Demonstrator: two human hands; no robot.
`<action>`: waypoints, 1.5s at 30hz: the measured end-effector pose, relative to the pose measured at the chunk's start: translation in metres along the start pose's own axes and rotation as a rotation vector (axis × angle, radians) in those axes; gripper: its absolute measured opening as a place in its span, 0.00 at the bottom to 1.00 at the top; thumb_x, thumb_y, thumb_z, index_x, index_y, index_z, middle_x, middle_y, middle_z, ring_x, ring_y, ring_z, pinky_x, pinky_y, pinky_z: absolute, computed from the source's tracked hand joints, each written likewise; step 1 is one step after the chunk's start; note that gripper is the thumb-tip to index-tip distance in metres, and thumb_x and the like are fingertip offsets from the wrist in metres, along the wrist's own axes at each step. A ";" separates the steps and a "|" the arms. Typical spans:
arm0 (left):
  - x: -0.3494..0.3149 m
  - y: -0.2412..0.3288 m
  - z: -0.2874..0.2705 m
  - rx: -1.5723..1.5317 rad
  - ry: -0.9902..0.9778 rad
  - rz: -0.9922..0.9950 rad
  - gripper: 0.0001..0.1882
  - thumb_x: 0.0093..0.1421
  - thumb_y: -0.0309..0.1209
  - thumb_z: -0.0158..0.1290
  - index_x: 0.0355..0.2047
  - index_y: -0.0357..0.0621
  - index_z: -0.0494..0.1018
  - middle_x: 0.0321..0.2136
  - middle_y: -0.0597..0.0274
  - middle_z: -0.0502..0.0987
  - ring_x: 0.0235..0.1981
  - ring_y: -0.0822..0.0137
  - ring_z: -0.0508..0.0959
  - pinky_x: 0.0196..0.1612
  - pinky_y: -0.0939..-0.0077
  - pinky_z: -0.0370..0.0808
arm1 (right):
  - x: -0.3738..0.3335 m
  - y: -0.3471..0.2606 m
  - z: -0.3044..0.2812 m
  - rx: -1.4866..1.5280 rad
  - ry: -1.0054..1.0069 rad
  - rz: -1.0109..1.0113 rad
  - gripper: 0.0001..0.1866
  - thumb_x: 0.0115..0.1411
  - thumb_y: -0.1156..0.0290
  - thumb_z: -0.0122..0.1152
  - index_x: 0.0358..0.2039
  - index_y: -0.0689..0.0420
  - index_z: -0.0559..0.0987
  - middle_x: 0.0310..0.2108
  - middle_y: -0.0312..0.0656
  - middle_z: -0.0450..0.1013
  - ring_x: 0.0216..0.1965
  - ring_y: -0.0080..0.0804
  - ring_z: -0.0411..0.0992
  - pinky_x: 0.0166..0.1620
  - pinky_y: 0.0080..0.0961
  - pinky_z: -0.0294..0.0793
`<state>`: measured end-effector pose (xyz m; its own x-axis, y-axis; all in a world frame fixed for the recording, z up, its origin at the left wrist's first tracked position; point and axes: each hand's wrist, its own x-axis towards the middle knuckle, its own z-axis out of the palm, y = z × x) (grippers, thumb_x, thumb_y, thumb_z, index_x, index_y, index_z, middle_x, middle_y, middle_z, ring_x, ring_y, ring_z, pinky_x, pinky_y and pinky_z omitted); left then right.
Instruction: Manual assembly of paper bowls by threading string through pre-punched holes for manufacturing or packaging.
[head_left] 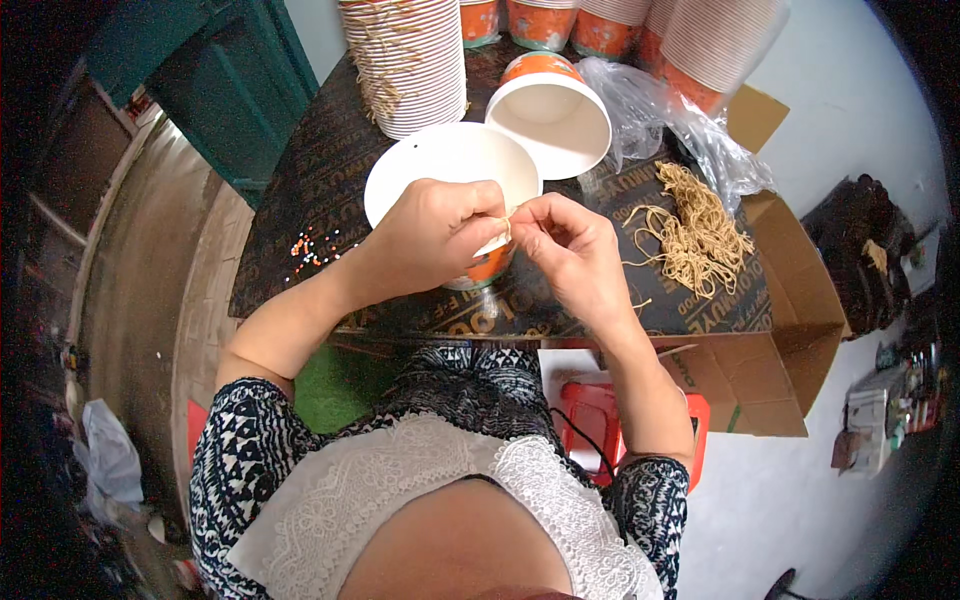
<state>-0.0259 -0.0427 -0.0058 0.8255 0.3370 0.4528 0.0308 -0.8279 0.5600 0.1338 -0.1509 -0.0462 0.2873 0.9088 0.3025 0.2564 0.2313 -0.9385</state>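
In front of me a white paper bowl (450, 150) with an orange patterned outside stands near the table's front edge, its mouth up. My left hand (435, 235) is closed at the bowl's near rim, its thumb and curled forefinger pinching a thin tan string (509, 222). Facing it, my right hand (575, 245) pinches the same string between thumb and fingertips, just right of the rim. The fingers hide most of the string and any knot. To the right lies a loose tangled bundle of tan string (700, 235).
Behind, another paper bowl (550, 115) lies tipped toward me, beside a tall stack of bowls (405, 65) with string ends hanging out. More stacked bowls (715, 45) and clear plastic wrap (640, 110) stand farther back. Small coloured beads (315, 248) lie left; a cardboard box (790, 330) stands right.
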 end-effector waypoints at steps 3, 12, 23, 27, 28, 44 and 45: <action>0.001 -0.003 -0.003 -0.110 -0.045 -0.075 0.06 0.57 0.27 0.54 0.27 0.35 0.73 0.18 0.53 0.73 0.20 0.65 0.75 0.27 0.71 0.72 | -0.003 0.001 0.002 0.043 0.036 0.045 0.05 0.61 0.75 0.59 0.35 0.64 0.77 0.24 0.34 0.73 0.26 0.17 0.67 0.31 0.19 0.69; 0.000 -0.006 0.000 -0.171 -0.057 -0.139 0.08 0.59 0.28 0.55 0.28 0.35 0.75 0.18 0.63 0.74 0.22 0.80 0.70 0.27 0.79 0.70 | -0.008 0.011 0.008 -0.111 0.109 -0.186 0.05 0.62 0.77 0.57 0.38 0.64 0.76 0.26 0.40 0.74 0.27 0.20 0.71 0.32 0.23 0.72; -0.001 -0.009 0.001 -0.082 0.018 -0.094 0.07 0.58 0.27 0.56 0.28 0.34 0.76 0.16 0.63 0.74 0.19 0.79 0.71 0.23 0.79 0.69 | -0.011 -0.001 0.001 -0.365 0.160 -0.424 0.07 0.51 0.81 0.57 0.32 0.61 0.79 0.27 0.46 0.71 0.26 0.36 0.74 0.30 0.30 0.74; -0.001 -0.008 0.001 -0.108 0.000 -0.149 0.07 0.59 0.27 0.55 0.28 0.34 0.76 0.15 0.65 0.74 0.18 0.81 0.70 0.22 0.80 0.68 | -0.011 0.000 0.005 -0.462 0.228 -0.459 0.09 0.52 0.80 0.59 0.34 0.61 0.81 0.29 0.46 0.71 0.28 0.41 0.74 0.32 0.33 0.75; -0.002 -0.008 0.001 -0.108 0.000 -0.149 0.07 0.59 0.27 0.55 0.28 0.34 0.76 0.15 0.65 0.74 0.18 0.81 0.70 0.22 0.80 0.68 | -0.010 0.000 0.007 -0.462 0.242 -0.465 0.09 0.52 0.79 0.60 0.35 0.60 0.81 0.29 0.46 0.71 0.30 0.41 0.74 0.34 0.33 0.75; 0.005 -0.005 -0.006 -0.372 -0.122 -0.355 0.08 0.60 0.26 0.50 0.28 0.36 0.76 0.18 0.69 0.75 0.21 0.82 0.70 0.24 0.84 0.68 | -0.004 0.005 0.010 -0.290 0.141 -0.346 0.05 0.56 0.81 0.59 0.31 0.65 0.72 0.35 0.50 0.68 0.34 0.42 0.70 0.36 0.31 0.72; 0.006 -0.007 -0.007 -0.423 -0.140 -0.387 0.09 0.60 0.27 0.49 0.27 0.37 0.77 0.18 0.69 0.75 0.20 0.82 0.70 0.23 0.85 0.67 | -0.005 0.006 0.011 -0.290 0.139 -0.346 0.05 0.56 0.81 0.59 0.31 0.65 0.72 0.35 0.50 0.68 0.34 0.42 0.70 0.36 0.31 0.72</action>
<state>-0.0252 -0.0320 -0.0023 0.8661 0.4933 0.0805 0.1411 -0.3959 0.9074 0.1239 -0.1500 -0.0552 0.2556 0.7357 0.6272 0.6001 0.3879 -0.6996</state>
